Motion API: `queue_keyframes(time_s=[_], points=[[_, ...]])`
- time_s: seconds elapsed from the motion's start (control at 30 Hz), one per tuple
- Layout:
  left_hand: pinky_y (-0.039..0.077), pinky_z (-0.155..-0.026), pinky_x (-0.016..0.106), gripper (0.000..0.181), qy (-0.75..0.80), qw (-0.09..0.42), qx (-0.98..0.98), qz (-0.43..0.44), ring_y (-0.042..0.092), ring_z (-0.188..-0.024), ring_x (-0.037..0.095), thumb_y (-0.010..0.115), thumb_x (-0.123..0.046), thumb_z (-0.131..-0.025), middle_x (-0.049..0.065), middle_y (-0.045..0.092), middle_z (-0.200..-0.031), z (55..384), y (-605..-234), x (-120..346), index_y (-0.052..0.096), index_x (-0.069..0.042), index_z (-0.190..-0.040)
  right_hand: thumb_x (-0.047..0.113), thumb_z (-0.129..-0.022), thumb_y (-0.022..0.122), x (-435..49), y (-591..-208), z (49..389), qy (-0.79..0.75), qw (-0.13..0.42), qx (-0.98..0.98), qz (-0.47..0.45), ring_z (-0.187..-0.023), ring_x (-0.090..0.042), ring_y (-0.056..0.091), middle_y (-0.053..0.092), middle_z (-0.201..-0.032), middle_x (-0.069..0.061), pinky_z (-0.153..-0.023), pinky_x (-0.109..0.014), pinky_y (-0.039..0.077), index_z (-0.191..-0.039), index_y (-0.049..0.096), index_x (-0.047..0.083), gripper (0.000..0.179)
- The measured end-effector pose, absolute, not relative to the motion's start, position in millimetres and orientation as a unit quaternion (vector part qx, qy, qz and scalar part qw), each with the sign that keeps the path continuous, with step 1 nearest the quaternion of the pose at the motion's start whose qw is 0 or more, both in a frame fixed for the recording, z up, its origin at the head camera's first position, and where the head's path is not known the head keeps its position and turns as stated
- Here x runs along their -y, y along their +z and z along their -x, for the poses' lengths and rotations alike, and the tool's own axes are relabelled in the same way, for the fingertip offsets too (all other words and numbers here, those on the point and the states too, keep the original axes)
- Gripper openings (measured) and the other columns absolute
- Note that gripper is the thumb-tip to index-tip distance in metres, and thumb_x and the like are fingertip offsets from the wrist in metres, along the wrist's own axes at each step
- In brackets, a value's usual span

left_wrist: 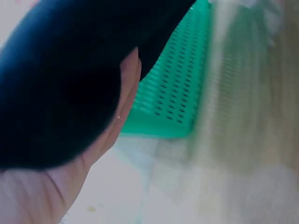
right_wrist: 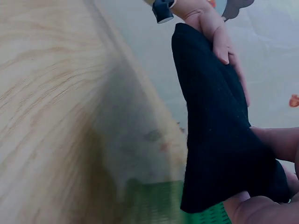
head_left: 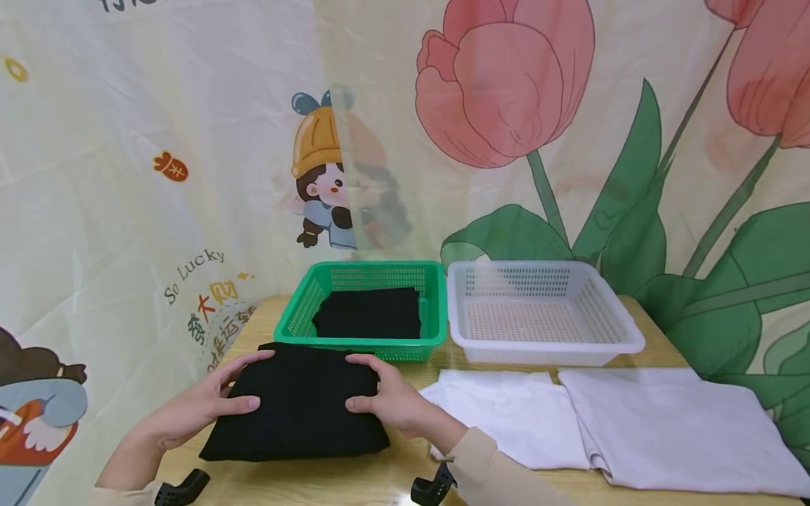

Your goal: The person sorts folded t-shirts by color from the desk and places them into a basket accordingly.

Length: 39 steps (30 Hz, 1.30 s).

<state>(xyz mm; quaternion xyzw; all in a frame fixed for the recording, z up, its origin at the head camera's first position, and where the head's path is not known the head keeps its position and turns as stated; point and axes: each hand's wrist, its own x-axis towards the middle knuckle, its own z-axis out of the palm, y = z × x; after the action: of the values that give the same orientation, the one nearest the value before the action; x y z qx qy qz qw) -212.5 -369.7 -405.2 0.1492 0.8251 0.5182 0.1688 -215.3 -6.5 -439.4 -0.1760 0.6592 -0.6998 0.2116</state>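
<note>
A folded black cloth (head_left: pixel 304 411) sits at the lower left of the head frame, raised off the desk (head_left: pixel 316 485) and tilted. The left hand (head_left: pixel 218 400) grips its left side and the right hand (head_left: pixel 389 397) its right — each grip is closed on the fabric, thumb on the near face, fingers round behind. Just above them in the frame stands a green basket (head_left: pixel 380 265) with a second black cloth (head_left: pixel 367 313) inside; a white basket (head_left: pixel 525 323) stands beside it, right of centre. Two white cloths (head_left: pixel 512 422) lie at lower right, edges touching.
</note>
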Motion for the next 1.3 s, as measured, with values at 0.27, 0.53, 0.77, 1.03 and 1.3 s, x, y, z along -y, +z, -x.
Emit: queue_keyframes(time_s=[0.27,0.53,0.77,1.03,1.3], points=[[0.01,-0.12,0.075,0.074,0.53,0.12,-0.82,-0.181,-0.015,-0.158,0.048,0.066,-0.008,-0.104,0.011,-0.003,-0.177,225.1,-381.0,353.5,0.032,-0.024,-0.168,0.005,-0.098,0.077,-12.2,-406.2,233.6,-0.685,0.166,-0.683,0.193,-0.117,-0.025,0.068,0.052,-0.149,-0.006,-0.097,-0.042,0.059,-0.155,0.051,0.03,0.067],[-0.007,-0.117,0.081,0.074,0.578,0.127,-0.788,-0.166,-0.027,-0.158,0.043,0.069,-0.013,-0.104,0.004,-0.016,-0.177,266.6,-364.2,324.6,0.031,-0.024,-0.167,0.006,-0.099,0.075,-34.3,-389.9,268.7,-0.686,0.134,-0.694,0.17,-0.115,-0.028,0.068,0.06,-0.14,-0.015,-0.094,-0.043,0.061,-0.159,0.047,0.026,0.069],[-0.004,-0.122,0.074,0.081,0.577,0.146,-0.791,-0.143,-0.024,-0.16,0.038,0.075,-0.023,-0.102,0.007,-0.02,-0.176,307.7,-355.3,298.5,0.029,-0.029,-0.168,0.003,-0.102,0.07,-50.5,-381.9,299.6,-0.705,0.125,-0.685,0.136,-0.12,-0.032,0.068,0.053,-0.15,-0.015,-0.093,-0.045,0.061,-0.162,0.042,0.024,0.07],[0.044,-0.114,0.055,0.08,0.587,0.149,-0.784,-0.136,0.001,-0.163,0.038,0.073,-0.021,-0.103,0.01,-0.009,-0.178,349.2,-356.0,278.1,0.028,-0.032,-0.169,0.003,-0.098,0.076,-63.2,-378.7,333.1,-0.692,0.121,-0.7,0.129,-0.122,-0.034,0.067,0.049,-0.149,-0.015,-0.095,-0.044,0.061,-0.163,0.039,0.027,0.079],[0.025,-0.126,0.06,0.078,0.599,0.123,-0.783,-0.116,-0.006,-0.165,0.03,0.072,-0.013,-0.103,0.008,-0.004,-0.179,379.2,-363.4,265.3,0.032,-0.029,-0.168,0.001,-0.095,0.079,-64.5,-387.0,361.5,-0.677,0.095,-0.722,0.11,-0.125,-0.035,0.065,0.049,-0.154,-0.013,-0.095,-0.045,0.061,-0.161,0.042,0.03,0.081]])
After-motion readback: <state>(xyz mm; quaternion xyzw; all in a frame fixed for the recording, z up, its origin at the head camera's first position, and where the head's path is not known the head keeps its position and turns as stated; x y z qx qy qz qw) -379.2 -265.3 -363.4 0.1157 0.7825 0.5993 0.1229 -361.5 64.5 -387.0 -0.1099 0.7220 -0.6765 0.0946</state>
